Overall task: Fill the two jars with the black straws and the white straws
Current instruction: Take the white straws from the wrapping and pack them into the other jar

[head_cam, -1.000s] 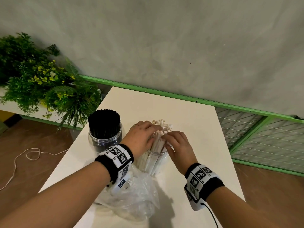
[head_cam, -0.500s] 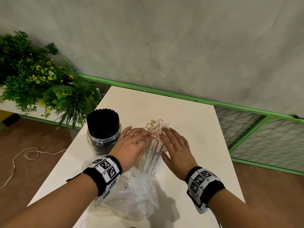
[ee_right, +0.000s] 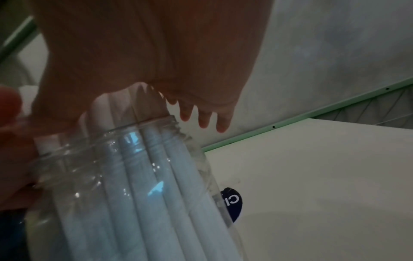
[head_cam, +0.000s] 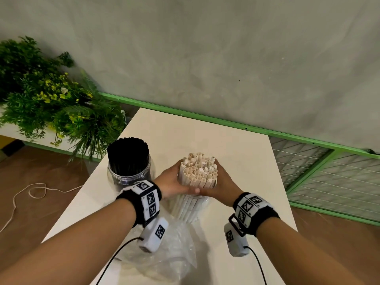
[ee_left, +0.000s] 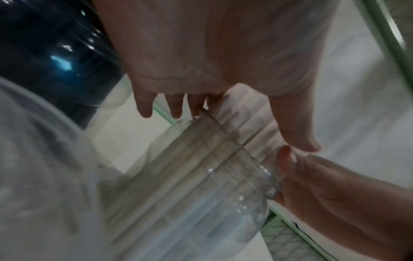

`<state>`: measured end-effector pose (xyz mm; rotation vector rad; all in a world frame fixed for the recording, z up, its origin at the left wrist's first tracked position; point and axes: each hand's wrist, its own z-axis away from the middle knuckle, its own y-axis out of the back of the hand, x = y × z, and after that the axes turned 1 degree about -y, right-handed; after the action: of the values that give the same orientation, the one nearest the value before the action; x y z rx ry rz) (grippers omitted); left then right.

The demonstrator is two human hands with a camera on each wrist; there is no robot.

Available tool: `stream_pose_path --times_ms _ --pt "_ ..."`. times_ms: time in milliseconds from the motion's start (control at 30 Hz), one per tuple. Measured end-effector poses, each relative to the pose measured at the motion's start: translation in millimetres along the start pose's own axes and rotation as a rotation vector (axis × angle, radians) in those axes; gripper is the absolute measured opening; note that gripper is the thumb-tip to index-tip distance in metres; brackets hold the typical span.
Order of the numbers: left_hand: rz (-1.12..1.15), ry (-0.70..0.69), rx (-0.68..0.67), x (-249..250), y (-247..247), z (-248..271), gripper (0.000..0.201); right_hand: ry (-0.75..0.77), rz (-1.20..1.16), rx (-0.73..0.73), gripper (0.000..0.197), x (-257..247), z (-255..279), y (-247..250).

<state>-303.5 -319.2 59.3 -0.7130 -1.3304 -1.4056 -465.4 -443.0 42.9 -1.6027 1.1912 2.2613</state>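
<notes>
On the white table (head_cam: 236, 161) stands a clear jar (head_cam: 189, 208) with a bundle of white straws (head_cam: 198, 169) rising out of its mouth. My left hand (head_cam: 170, 182) and right hand (head_cam: 224, 182) cup the bundle from both sides just above the rim, with the thumbs meeting in front. The left wrist view shows my left hand (ee_left: 223, 70) against the white straws (ee_left: 245, 120), with its thumb on them. In the right wrist view my right hand (ee_right: 156, 53) wraps the straws (ee_right: 138, 167) above the jar's neck (ee_right: 111, 159). A second clear jar (head_cam: 128, 177), to the left, is packed with black straws (head_cam: 128, 155).
A crumpled clear plastic bag (head_cam: 164, 254) lies on the table near me, under my left wrist. Green plants (head_cam: 51, 103) stand off the table's left edge. A green-framed wire rack (head_cam: 329, 177) lies to the right. A cord (head_cam: 30, 194) lies on the brown floor.
Both hands have gone from patting the straw tops and sides to cupping the bundle, thumbs together in front. The white straws are drawn into a tighter, more upright bundle.
</notes>
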Motion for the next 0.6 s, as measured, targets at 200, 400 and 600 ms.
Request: stream_pose_path --times_ms 200,400,600 --pt "0.092 0.002 0.027 5.9 4.1 -27.1 0.115 0.057 -0.250 -0.058 0.090 -7.7 -7.3 -5.1" --pt "0.149 -0.081 0.215 16.5 -5.5 -28.3 0.098 0.091 -0.329 0.167 0.094 -17.8 -6.7 -8.4" --pt "0.048 -0.094 0.213 5.9 -6.6 -18.8 0.105 0.181 0.048 0.350 0.103 -12.4 9.1 -12.1"
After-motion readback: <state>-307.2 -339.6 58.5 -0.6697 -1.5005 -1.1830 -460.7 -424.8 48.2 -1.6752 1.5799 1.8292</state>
